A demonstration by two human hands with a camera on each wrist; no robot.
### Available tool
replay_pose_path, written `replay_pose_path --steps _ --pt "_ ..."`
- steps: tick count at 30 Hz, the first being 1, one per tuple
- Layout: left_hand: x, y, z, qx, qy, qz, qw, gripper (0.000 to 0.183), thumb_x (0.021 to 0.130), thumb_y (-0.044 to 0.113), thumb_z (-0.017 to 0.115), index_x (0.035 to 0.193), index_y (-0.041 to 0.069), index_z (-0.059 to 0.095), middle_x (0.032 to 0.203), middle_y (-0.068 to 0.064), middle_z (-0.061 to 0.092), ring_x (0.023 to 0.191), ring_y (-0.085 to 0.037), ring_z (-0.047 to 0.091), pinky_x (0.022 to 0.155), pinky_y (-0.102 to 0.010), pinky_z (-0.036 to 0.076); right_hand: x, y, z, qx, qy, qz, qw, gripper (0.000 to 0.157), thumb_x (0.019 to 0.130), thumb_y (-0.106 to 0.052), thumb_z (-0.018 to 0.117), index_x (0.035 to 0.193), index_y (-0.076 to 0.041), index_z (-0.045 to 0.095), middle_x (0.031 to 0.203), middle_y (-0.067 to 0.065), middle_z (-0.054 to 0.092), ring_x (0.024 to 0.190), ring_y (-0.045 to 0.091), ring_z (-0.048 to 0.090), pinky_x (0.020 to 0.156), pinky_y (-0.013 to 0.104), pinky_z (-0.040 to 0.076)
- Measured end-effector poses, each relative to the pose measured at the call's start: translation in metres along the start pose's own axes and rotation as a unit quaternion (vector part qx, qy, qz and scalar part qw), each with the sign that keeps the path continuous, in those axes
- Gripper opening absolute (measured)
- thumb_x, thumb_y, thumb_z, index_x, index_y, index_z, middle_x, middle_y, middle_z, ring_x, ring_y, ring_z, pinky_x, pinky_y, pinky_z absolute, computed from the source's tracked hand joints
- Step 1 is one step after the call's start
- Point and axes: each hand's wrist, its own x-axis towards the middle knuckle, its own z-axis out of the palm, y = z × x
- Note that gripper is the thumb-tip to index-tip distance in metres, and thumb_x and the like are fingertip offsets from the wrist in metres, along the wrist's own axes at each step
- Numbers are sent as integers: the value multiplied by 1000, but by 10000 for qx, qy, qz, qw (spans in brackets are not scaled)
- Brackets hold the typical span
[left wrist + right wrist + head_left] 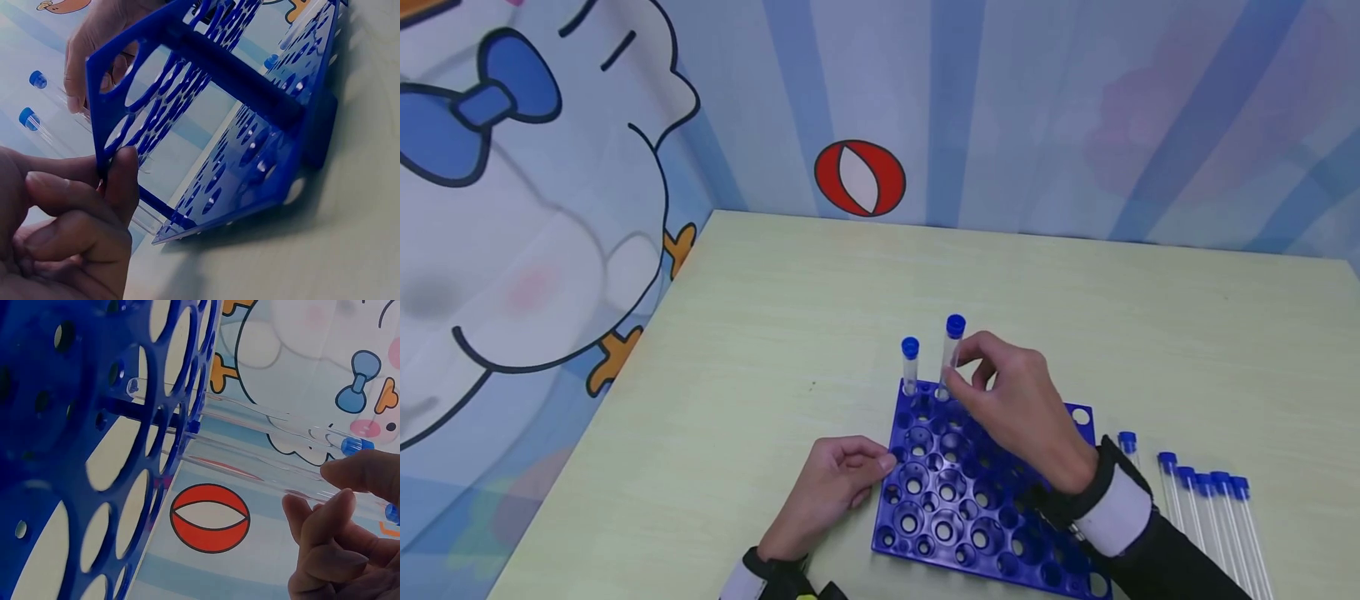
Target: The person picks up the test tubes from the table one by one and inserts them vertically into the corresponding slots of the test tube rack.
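A blue test tube rack with rows of round holes stands on the table. My left hand pinches its left edge between thumb and index finger, as the left wrist view shows. At the rack's far edge, my right hand holds a clear blue-capped test tube between thumb and fingers, just below the cap. The lower end of this tube reaches into a hole in the right wrist view. Beside it, another capped test tube stands upright in the far left corner hole.
Several blue-capped test tubes lie side by side on the table right of the rack, one cap partly behind my right wrist. A patterned wall closes off the table's back and left.
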Motion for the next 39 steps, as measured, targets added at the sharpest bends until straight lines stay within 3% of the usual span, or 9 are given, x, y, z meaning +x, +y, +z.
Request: replay_pose_path --steps 8,14,30,39 --pt "0 0 0 -20 -21 -6 10000 27 84 22 67 96 -2 65 67 1 60 48 -8 40 44 -18 31 1 3 4 -138 -629 312 9974 14 83 -19 67 91 -11 59 71 -3 58 53 10 49 43 23 40" --pt "-2 1 0 -39 6 17 10000 27 84 23 67 96 -2 65 67 0 58 48 -8 40 44 -18 31 2 5 8 -271 -851 441 9950 13 83 -20 67 87 -11 58 64 -3 56 49 9 47 41 24 39" --pt "-1 2 0 10 -62 20 10000 29 85 23 67 97 -2 65 66 -3 55 48 -9 40 44 -19 31 3 5 9 -398 -1043 697 9913 13 83 -19 68 88 -10 60 79 3 64 59 9 56 49 22 45" --pt "-1 1 -1 27 -64 -10 10000 27 85 24 66 96 -1 65 65 -4 55 49 -10 40 45 -18 31 1 4 3 -670 -1204 1062 9848 20 83 -25 67 94 -9 61 89 5 65 67 13 57 54 25 47"
